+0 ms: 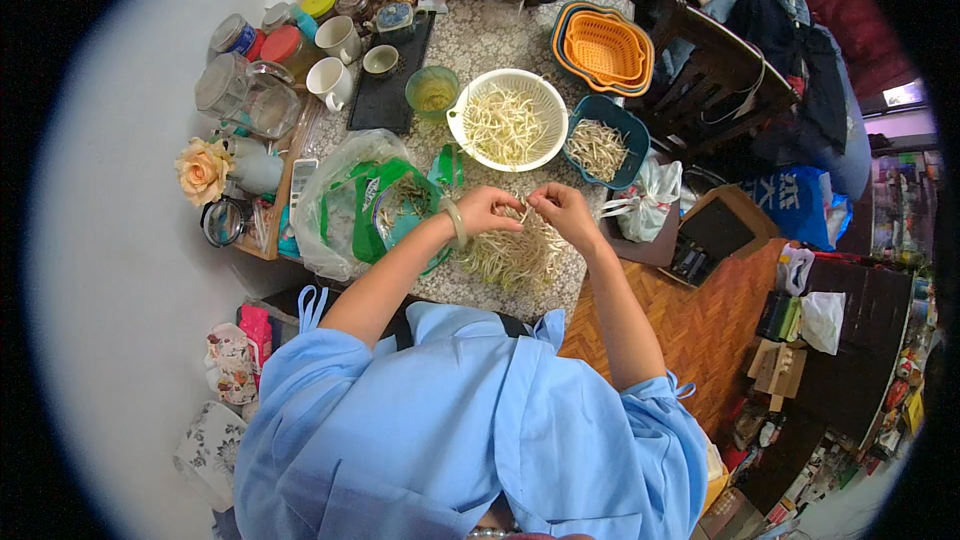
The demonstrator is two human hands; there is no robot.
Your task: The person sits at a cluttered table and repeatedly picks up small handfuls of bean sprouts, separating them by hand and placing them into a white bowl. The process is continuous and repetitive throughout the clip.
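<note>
My left hand [491,211], with a pale bangle at its wrist, and my right hand [559,208] meet above a loose heap of bean sprouts [510,255] on the patterned tablecloth. The fingertips of both are pinched close together around what looks like a thin sprout. Beyond them stands a white plastic colander [555,152] with pale sprouts inside. To its right, a dark teal basket [640,139] holds short, thicker pieces. Left of my left hand, a round container [391,221] with brownish scraps sits by a green and clear plastic bag [330,202].
A green glass bowl [422,101], a black tray [386,101], white mugs [328,81] and jars [238,34] stand at the left and back. Nested orange baskets [607,49] lie at the back right. A tied plastic bag [646,211] and a wooden chair [712,67] are to the right.
</note>
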